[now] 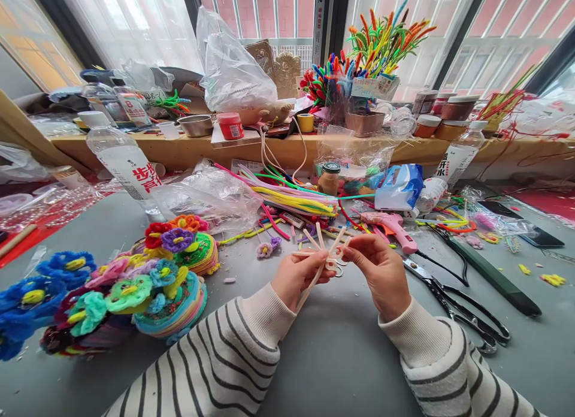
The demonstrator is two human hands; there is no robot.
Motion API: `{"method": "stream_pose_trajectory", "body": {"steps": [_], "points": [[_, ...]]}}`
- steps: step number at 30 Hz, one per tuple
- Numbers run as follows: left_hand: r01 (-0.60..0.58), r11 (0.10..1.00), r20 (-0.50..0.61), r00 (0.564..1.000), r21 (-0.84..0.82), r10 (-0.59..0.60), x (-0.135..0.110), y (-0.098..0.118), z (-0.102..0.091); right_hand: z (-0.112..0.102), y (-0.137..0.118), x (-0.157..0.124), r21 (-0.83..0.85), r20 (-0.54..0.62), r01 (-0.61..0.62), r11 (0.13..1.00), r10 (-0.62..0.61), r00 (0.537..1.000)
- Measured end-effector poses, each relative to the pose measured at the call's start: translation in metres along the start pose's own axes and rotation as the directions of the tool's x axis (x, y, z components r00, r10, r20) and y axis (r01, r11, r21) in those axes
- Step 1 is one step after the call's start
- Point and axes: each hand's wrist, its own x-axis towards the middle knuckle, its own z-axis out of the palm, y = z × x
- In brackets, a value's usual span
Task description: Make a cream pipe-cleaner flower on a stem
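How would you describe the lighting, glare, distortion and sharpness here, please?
Head view: bright windows backlight the scene; head view: apparent wide-angle stretch slants the window frames; head view: highlights streak the clear plastic bag; head view: left hand and right hand look fairly sharp.

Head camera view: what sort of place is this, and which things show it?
Probably a craft workroom: coloured pipe cleaners, a pink glue gun and fuzzy flowers are on the grey table.

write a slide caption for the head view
Two hands hold pale fuzzy stems above a grey table, with colourful craft flowers at left and scissors at right.
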Motion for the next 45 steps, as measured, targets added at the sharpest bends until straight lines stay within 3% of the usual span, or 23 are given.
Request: {"method": "stream_pose_trajectory", "body": {"steps": [5, 9, 14, 18, 28, 32, 36, 40, 43, 45], "points": [[-0.010, 1.000, 0.000, 1.000, 0.015, 0.010, 0.001, -0.001, 0.000, -0.001, -0.004, -0.002, -0.273, 0.114, 0.231, 0.934, -0.207, 0.972], [-0.014, 1.000, 0.006, 1.000, 0.009, 0.014, 0.000, -0.001, 0.000, -0.004, -0.008, -0.003, -0.481, 0.253, 0.438, 0.759, -0.358, 0.899], [-0.028, 1.000, 0.005, 1.000, 0.011, 0.028, 0.001, -0.002, 0.000, -0.008, -0.006, -0.003, -0.570, 0.424, 0.620, 0.539, -0.453, 0.784], [-0.032, 0.999, 0.027, 0.999, 0.012, 0.032, 0.002, -0.003, -0.001, -0.010, -0.007, -0.002, -0.596, 0.508, 0.681, 0.426, -0.456, 0.731], [-0.039, 0.999, 0.039, 0.999, 0.017, 0.039, 0.002, -0.002, -0.002, -0.009, -0.009, 0.000, -0.590, 0.554, 0.727, 0.350, -0.480, 0.680], [-0.053, 0.997, 0.047, 0.998, 0.047, 0.051, 0.002, -0.003, -0.003, -0.011, -0.009, 0.001, -0.563, 0.553, 0.725, 0.396, -0.472, 0.687], [-0.050, 0.998, 0.046, 0.998, 0.048, 0.048, 0.002, -0.002, -0.003, -0.012, -0.009, 0.002, -0.529, 0.506, 0.684, 0.502, -0.461, 0.729], [-0.036, 0.999, 0.025, 0.999, 0.012, 0.036, 0.001, -0.002, -0.002, -0.011, -0.007, 0.003, -0.506, 0.357, 0.532, 0.679, -0.397, 0.846], [-0.014, 1.000, 0.018, 1.000, -0.013, 0.015, 0.001, -0.001, -0.001, -0.011, -0.003, 0.005, -0.426, 0.240, 0.336, 0.840, -0.254, 0.937], [-0.008, 1.000, 0.026, 1.000, -0.016, 0.008, 0.001, -0.001, -0.002, -0.011, -0.001, 0.006, -0.379, 0.217, 0.227, 0.897, -0.152, 0.964]]}}
